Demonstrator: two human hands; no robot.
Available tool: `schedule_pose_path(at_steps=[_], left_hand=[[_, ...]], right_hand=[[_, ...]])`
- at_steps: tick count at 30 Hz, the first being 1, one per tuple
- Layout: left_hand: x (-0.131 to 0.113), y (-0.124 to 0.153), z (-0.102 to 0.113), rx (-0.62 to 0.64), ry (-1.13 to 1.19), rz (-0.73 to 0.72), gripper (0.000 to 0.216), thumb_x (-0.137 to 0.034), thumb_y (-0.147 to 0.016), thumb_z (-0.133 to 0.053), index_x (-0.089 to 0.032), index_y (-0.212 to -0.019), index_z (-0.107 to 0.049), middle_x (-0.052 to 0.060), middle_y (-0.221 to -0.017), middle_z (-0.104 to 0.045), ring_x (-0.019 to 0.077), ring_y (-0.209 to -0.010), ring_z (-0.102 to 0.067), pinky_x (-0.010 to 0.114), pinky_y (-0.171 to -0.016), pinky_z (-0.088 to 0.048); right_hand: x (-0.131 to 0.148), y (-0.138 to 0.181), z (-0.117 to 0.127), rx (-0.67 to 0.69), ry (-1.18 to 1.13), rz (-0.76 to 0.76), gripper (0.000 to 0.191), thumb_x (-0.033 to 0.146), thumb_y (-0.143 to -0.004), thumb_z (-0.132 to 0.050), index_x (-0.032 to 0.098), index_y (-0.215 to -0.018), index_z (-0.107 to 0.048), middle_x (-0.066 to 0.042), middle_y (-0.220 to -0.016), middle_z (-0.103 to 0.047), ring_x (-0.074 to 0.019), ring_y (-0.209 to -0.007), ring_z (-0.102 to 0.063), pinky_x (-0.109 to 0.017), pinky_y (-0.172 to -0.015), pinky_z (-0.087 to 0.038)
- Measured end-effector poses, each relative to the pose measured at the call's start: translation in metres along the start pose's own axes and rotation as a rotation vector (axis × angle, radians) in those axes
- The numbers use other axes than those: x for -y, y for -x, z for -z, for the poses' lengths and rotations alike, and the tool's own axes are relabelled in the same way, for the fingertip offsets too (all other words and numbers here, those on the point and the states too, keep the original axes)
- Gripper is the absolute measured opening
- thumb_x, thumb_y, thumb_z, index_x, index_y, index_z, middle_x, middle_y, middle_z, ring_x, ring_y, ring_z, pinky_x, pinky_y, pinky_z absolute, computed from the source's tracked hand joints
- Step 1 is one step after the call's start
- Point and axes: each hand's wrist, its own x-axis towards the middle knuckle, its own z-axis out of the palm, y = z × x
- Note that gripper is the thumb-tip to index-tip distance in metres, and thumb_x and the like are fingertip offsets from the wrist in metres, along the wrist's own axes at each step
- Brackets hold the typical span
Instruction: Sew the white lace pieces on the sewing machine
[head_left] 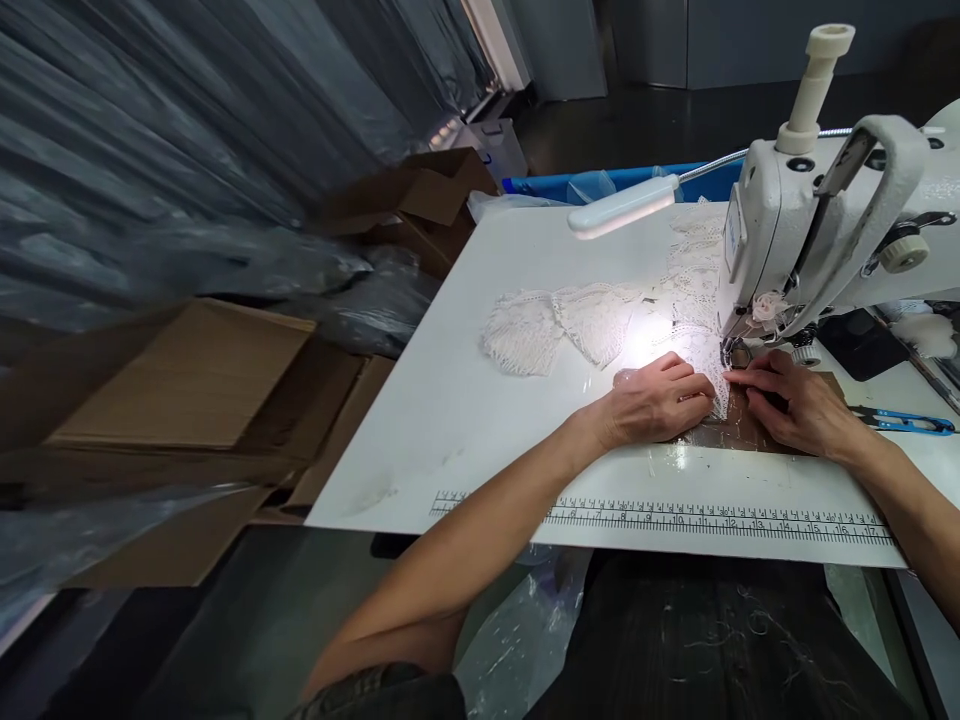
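White lace (701, 345) runs under the needle area of a white sewing machine (757, 240), lit by its lamp. My left hand (660, 398) presses on the lace just left of the presser foot (726, 352), its fingers curled together. On the other side my right hand (799, 400) is closed, with thumb and forefinger pinching the lace edge close to the foot. Brown tape (739, 425) covers the table under both hands. More lace pieces with fringe (559, 325) lie to the left, joined to one another.
A ruler strip (675, 518) runs along the front edge of the white table (450, 400). Blue thread snips (904, 420) and a black flat object (862, 343) lie at the right. Open cardboard boxes (180, 380) and plastic-covered material stand left of the table. A lamp (622, 207) hangs above.
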Motion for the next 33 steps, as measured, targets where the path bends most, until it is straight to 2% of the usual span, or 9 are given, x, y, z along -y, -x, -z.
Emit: schedule_pose_path(at_steps=[5, 9, 14, 19, 25, 29, 33], left_hand=[[-0.002, 0.0, -0.001, 0.055, 0.029, 0.054, 0.03, -0.013, -0.103, -0.04, -0.019, -0.087, -0.065, 0.003, -0.102, -0.073, 0.0118, -0.073, -0.059, 0.032, -0.073, -0.05], [-0.003, 0.001, -0.002, 0.037, 0.037, 0.07, 0.027, -0.011, -0.103, -0.042, -0.02, -0.09, -0.065, 0.002, -0.1, -0.074, 0.0115, -0.072, -0.058, 0.032, -0.071, -0.049], [-0.002, 0.001, 0.001, 0.01, 0.0, 0.005, 0.025, -0.009, -0.102, -0.044, -0.019, -0.093, -0.065, 0.001, -0.1, -0.075, 0.0118, -0.074, -0.06, 0.031, -0.075, -0.048], [-0.002, 0.002, 0.002, 0.044, -0.011, -0.018, 0.026, -0.008, -0.102, -0.043, -0.018, -0.096, -0.066, 0.003, -0.103, -0.075, 0.0131, -0.078, -0.062, 0.031, -0.075, -0.049], [-0.004, 0.0, 0.005, 0.089, 0.03, -0.041, 0.022, -0.019, -0.095, -0.047, -0.014, -0.1, -0.069, 0.008, -0.099, -0.072, 0.0165, -0.074, -0.06, 0.033, -0.071, -0.048], [0.001, -0.007, 0.01, 0.197, 0.054, -0.064, 0.025, -0.029, -0.089, -0.049, -0.015, -0.089, -0.07, 0.008, -0.086, -0.067, 0.0174, -0.069, -0.055, 0.035, -0.069, -0.046], [0.006, -0.01, 0.009, 0.194, 0.099, -0.056, 0.026, -0.034, -0.089, -0.05, -0.017, -0.084, -0.07, 0.006, -0.082, -0.066, 0.0173, -0.068, -0.053, 0.034, -0.069, -0.045]], right_hand=[[-0.007, 0.001, 0.002, 0.033, 0.034, 0.075, 0.036, 0.024, -0.093, -0.049, 0.027, -0.116, -0.076, -0.009, -0.109, -0.066, -0.0207, -0.089, -0.064, -0.036, -0.077, -0.057], [-0.006, 0.0, 0.003, 0.052, 0.027, 0.107, 0.036, 0.024, -0.095, -0.049, 0.027, -0.118, -0.076, -0.01, -0.108, -0.065, -0.0214, -0.089, -0.063, -0.037, -0.077, -0.057], [-0.005, -0.001, 0.002, 0.052, 0.039, 0.125, 0.037, 0.023, -0.094, -0.049, 0.026, -0.119, -0.076, -0.01, -0.104, -0.066, -0.0221, -0.088, -0.063, -0.039, -0.08, -0.058], [-0.005, -0.001, 0.001, 0.069, 0.042, 0.112, 0.037, 0.021, -0.093, -0.05, 0.026, -0.119, -0.076, -0.01, -0.105, -0.066, -0.0217, -0.089, -0.063, -0.038, -0.081, -0.057], [-0.003, 0.002, 0.0, 0.048, 0.094, 0.153, 0.037, 0.023, -0.093, -0.051, 0.03, -0.121, -0.075, -0.009, -0.103, -0.067, -0.0234, -0.091, -0.062, -0.039, -0.079, -0.056], [-0.001, 0.002, 0.0, 0.021, 0.123, 0.168, 0.034, 0.023, -0.094, -0.052, 0.029, -0.118, -0.076, -0.009, -0.102, -0.067, -0.0225, -0.09, -0.063, -0.038, -0.078, -0.056], [0.0, 0.001, 0.002, -0.013, 0.14, 0.221, 0.033, 0.02, -0.095, -0.05, 0.024, -0.115, -0.077, -0.011, -0.099, -0.067, -0.0226, -0.089, -0.065, -0.037, -0.074, -0.056]])
